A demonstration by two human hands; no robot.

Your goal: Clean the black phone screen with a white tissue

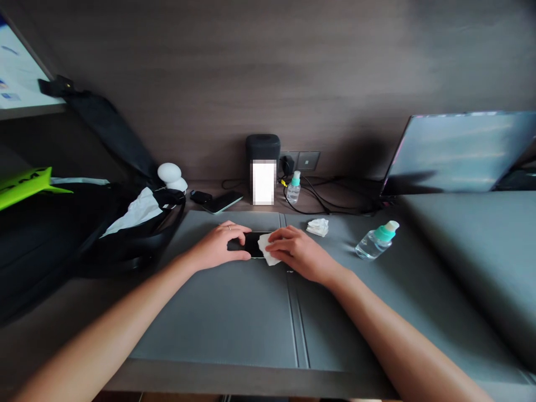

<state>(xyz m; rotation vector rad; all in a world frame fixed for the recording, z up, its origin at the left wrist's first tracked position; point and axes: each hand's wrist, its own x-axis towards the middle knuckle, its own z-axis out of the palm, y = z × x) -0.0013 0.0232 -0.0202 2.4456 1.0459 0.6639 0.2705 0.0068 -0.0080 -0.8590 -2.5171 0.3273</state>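
Near edge first: a grey, leather-like desk mat (221, 324) covers most of the work surface, and both forearms reach across it.

Left hand (218, 248): thumb at the near edge and fingers at the far edge of a flat black rectangular phone (252, 245), bracing its left end. The phone lies flat on the mat, between the two hands.

Right hand (299, 251): fingertips pinch a thin white paper tissue (263, 244) over the phone's right end.

Progress, my judgement: wiping appears to be in progress, not finished; the tissue is on the glass and neither hand is free. The middle of the screen is exposed. From here I cannot tell which parts are clean.

Beyond the right hand: a crumpled white tissue wad (318, 227), perhaps used already, and a clear spray bottle with a teal collar (372, 244), unheld.

Farther back, near the wall: a smaller clear bottle with a teal top (293, 194), untouched.
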